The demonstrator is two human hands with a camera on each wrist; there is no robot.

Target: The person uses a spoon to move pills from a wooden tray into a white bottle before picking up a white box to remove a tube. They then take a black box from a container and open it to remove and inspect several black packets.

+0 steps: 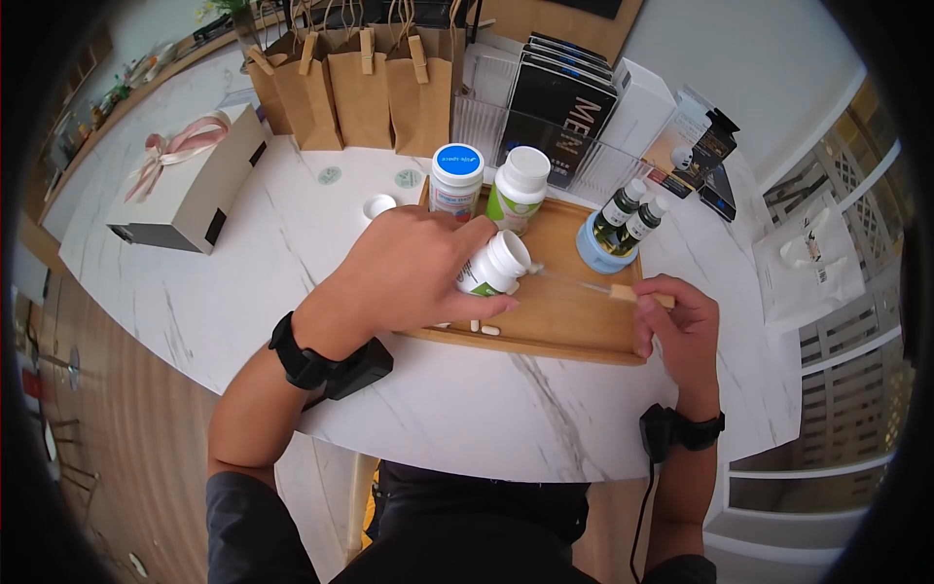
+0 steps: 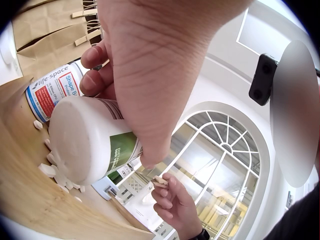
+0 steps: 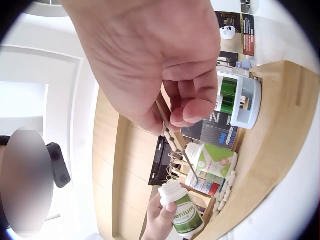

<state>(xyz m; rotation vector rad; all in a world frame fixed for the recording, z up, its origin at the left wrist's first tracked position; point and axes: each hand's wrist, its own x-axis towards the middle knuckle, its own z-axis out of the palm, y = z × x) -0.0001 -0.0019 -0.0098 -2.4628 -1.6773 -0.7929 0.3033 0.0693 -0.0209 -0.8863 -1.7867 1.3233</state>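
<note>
My left hand grips an uncapped white pill bottle with a green label, tilted with its mouth toward the right. In my right hand are slim tweezers with wooden grips, pinched between thumb and fingers. Their thin tips point left, close to the bottle's mouth in the head view. White capsules lie on the wooden tray, partly hidden by my left hand in the head view. Behind the held bottle stand a blue-lidded Life-Space bottle and a capped white-and-green bottle.
A light blue holder with two small green bottles stands on the tray's right. A white cap lies left of the tray. Behind are paper bags, a clear rack with black boxes and, at left, a ribboned gift box.
</note>
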